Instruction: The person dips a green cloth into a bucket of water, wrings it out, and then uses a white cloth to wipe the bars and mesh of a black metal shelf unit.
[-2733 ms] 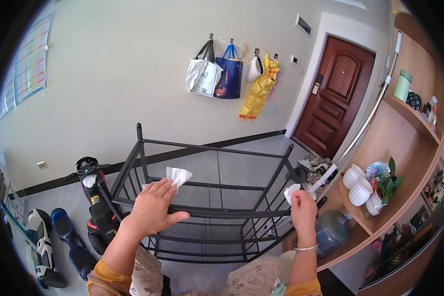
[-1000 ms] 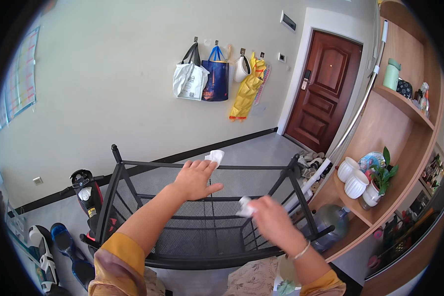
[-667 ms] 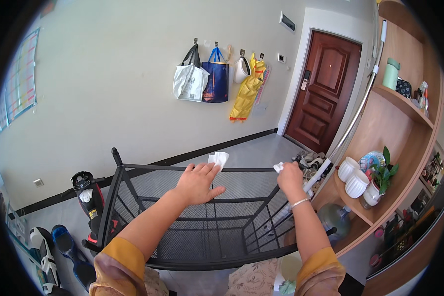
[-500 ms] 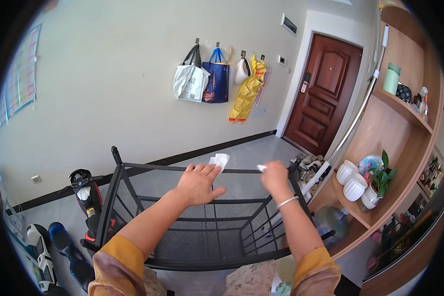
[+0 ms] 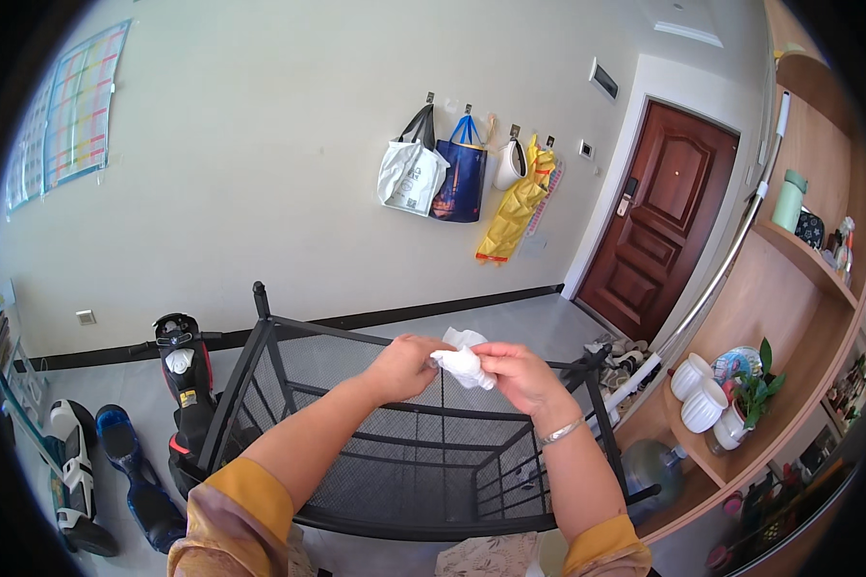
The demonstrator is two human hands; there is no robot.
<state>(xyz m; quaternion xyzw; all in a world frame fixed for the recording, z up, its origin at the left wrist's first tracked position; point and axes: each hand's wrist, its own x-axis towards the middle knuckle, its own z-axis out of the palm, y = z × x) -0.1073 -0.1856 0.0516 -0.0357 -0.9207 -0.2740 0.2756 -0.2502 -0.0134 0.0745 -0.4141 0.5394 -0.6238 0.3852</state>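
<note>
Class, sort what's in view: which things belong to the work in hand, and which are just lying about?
In use:
- white tissue, held at the fingers of the left hand and right hand
- black metal rack, below the hands

Apparently just around:
- black-and-red scooter
- blue hoverboard
- white bag, hanging
- green bottle, shelved

My left forearm (image 5: 319,436) slants up and rightward; my right forearm (image 5: 585,469) rises leftward more steeply. My left grip (image 5: 402,370) is curled closed, its back upward; my right grip (image 5: 523,379) is pinched closed near it, the two apart.
</note>
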